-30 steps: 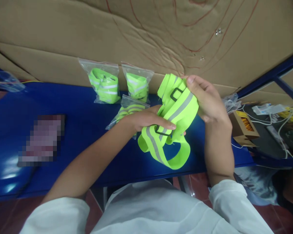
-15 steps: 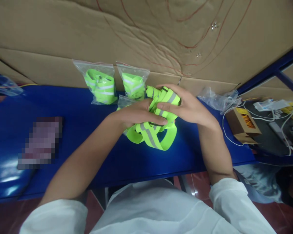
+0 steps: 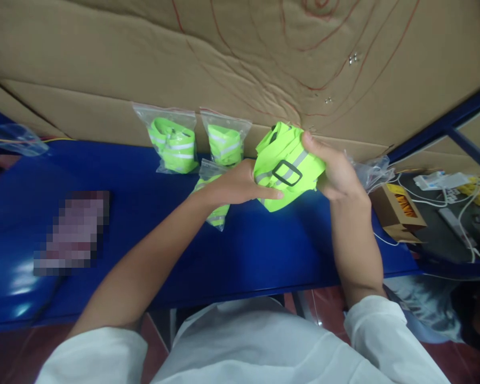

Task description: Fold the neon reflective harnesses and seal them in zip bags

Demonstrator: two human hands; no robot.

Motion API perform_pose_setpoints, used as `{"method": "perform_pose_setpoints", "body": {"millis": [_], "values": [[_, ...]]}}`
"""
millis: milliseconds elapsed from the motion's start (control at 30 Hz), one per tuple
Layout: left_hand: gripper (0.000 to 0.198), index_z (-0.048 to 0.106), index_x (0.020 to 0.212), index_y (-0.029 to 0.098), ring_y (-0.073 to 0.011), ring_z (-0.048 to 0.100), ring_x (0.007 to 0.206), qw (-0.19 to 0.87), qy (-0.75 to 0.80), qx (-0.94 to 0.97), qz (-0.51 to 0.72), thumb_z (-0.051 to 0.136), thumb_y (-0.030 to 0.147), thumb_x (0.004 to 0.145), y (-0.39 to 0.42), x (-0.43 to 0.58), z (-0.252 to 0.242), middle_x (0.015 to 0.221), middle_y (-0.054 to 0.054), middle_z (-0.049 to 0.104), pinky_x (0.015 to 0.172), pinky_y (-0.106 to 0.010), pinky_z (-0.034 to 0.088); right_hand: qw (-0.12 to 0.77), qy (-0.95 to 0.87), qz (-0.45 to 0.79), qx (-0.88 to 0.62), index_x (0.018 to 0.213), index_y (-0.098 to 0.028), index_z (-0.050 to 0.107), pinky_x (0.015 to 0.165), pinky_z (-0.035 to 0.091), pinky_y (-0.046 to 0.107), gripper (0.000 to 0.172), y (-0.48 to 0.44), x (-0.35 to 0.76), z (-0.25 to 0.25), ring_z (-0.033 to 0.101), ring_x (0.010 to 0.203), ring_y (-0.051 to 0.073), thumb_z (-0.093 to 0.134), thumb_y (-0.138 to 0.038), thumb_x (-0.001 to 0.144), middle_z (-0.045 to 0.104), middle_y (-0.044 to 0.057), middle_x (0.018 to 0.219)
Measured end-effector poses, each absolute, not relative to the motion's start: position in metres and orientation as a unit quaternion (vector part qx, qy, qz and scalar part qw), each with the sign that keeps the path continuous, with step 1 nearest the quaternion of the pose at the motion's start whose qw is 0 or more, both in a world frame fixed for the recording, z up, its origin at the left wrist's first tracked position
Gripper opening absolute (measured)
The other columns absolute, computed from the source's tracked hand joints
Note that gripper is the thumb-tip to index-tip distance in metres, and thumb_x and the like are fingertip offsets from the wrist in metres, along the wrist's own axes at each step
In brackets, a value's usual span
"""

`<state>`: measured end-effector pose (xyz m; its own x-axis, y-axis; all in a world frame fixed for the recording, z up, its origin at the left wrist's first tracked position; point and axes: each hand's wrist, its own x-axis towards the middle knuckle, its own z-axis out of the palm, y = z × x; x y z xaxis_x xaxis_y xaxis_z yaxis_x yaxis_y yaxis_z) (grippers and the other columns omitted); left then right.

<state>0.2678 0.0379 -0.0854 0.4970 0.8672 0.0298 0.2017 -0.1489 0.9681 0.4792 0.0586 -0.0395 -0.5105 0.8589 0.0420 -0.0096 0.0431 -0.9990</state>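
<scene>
Left hand [image 3: 240,184] and right hand [image 3: 338,169] grasp a folded strap [image 3: 288,172]; three bags [image 3: 166,113] toward its nine o'clock each contain striped green banding [image 3: 225,145].

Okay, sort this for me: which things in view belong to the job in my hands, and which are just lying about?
Belong to the job:
- bright strap bundle, held by left hand and right hand
- three bags of similar strap, probably

Seemingly just lying about:
- pixelated object, too obscured to identify
- cardboard box
- crumpled clear plastic
</scene>
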Motion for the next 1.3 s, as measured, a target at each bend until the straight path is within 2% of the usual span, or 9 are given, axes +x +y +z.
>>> {"method": "perform_pose_setpoints", "body": {"millis": [200, 333, 400, 467, 567, 667, 867, 1100, 1300], "values": [[0.117, 0.034, 0.156, 0.018, -0.0333, 0.047, 0.148, 0.300, 0.389, 0.725, 0.483, 0.096, 0.052, 0.063, 0.048, 0.268, -0.094, 0.164, -0.019, 0.041, 0.123, -0.043, 0.041, 0.353, -0.600, 0.626, -0.352, 0.117, -0.028, 0.073, 0.090, 0.066, 0.048, 0.049, 0.075, 0.477, -0.055, 0.076, 0.107, 0.031, 0.060, -0.069, 0.093, 0.080, 0.006, 0.108], [0.087, 0.032, 0.160, 0.025, -0.0298, 0.026, 0.161, 0.139, 0.349, 0.766, 0.522, 0.076, 0.048, 0.088, 0.042, 0.263, -0.081, 0.173, -0.011, 0.026, 0.131, -0.041, 0.029, 0.298, -0.590, 0.664, -0.349, 0.111, -0.025, 0.075, 0.088, 0.067, 0.045, 0.052, 0.072, 0.472, -0.060, 0.077, 0.105, 0.029, 0.060, -0.071, 0.092, 0.080, 0.005, 0.103], [0.070, 0.040, 0.157, 0.027, -0.0305, 0.025, 0.162, 0.147, 0.353, 0.792, 0.476, 0.069, 0.043, 0.095, 0.037, 0.254, -0.070, 0.176, -0.005, 0.024, 0.132, -0.041, 0.029, 0.294, -0.585, 0.671, -0.347, 0.110, -0.026, 0.076, 0.091, 0.066, 0.042, 0.047, 0.070, 0.472, -0.058, 0.077, 0.104, 0.027, 0.064, -0.067, 0.093, 0.080, 0.004, 0.104], [0.082, 0.040, 0.159, 0.025, -0.0374, 0.025, 0.162, 0.174, 0.390, 0.818, 0.385, 0.076, 0.045, 0.088, 0.032, 0.239, -0.061, 0.176, -0.007, 0.025, 0.133, -0.047, 0.026, 0.325, -0.596, 0.641, -0.358, 0.108, -0.028, 0.077, 0.093, 0.065, 0.039, 0.040, 0.069, 0.475, -0.056, 0.077, 0.103, 0.026, 0.068, -0.064, 0.093, 0.080, 0.003, 0.105], [0.120, 0.011, 0.170, 0.016, -0.0480, 0.018, 0.161, 0.162, 0.494, 0.826, 0.220, 0.084, 0.039, 0.077, 0.025, 0.213, -0.049, 0.175, -0.023, 0.018, 0.128, -0.062, 0.026, 0.390, -0.630, 0.544, -0.394, 0.103, -0.028, 0.079, 0.090, 0.065, 0.037, 0.036, 0.071, 0.481, -0.053, 0.077, 0.099, 0.025, 0.073, -0.061, 0.091, 0.080, 0.002, 0.105], [0.130, -0.007, 0.171, 0.015, -0.0455, 0.014, 0.163, 0.071, 0.540, 0.821, 0.173, 0.083, 0.030, 0.077, 0.012, 0.202, -0.036, 0.176, -0.028, 0.008, 0.129, -0.062, 0.024, 0.439, -0.649, 0.460, -0.418, 0.102, -0.026, 0.080, 0.086, 0.065, 0.037, 0.037, 0.073, 0.486, -0.051, 0.077, 0.099, 0.025, 0.076, -0.061, 0.089, 0.080, 0.002, 0.101], [0.114, 0.012, 0.171, 0.028, -0.0408, 0.008, 0.166, -0.056, 0.394, 0.887, 0.236, 0.084, 0.022, 0.082, -0.005, 0.244, -0.029, 0.179, -0.012, 0.008, 0.134, -0.062, 0.010, 0.421, -0.628, 0.520, -0.397, 0.100, -0.023, 0.078, 0.078, 0.063, 0.032, 0.036, 0.063, 0.479, -0.048, 0.075, 0.093, 0.022, 0.083, -0.056, 0.085, 0.079, 0.001, 0.095], [0.079, 0.048, 0.155, 0.028, -0.0305, 0.053, 0.146, -0.154, 0.379, 0.882, 0.234, 0.048, -0.006, 0.084, 0.016, 0.258, -0.059, 0.153, -0.009, 0.058, 0.110, -0.046, 0.055, 0.383, -0.530, 0.671, -0.351, 0.102, -0.023, 0.073, 0.085, 0.063, 0.036, 0.042, 0.063, 0.451, -0.070, 0.075, 0.089, 0.021, 0.071, -0.064, 0.090, 0.077, 0.002, 0.095], [0.054, 0.066, 0.137, 0.028, -0.0319, 0.072, 0.116, -0.067, 0.458, 0.859, 0.220, 0.057, 0.008, 0.087, 0.027, 0.251, -0.066, 0.129, -0.006, 0.075, 0.087, -0.042, 0.060, 0.385, -0.680, 0.411, -0.470, 0.112, -0.020, 0.078, 0.091, 0.060, 0.036, 0.074, 0.072, 0.463, -0.067, 0.074, 0.094, 0.020, 0.036, -0.079, 0.102, 0.077, 0.007, 0.107]]}}
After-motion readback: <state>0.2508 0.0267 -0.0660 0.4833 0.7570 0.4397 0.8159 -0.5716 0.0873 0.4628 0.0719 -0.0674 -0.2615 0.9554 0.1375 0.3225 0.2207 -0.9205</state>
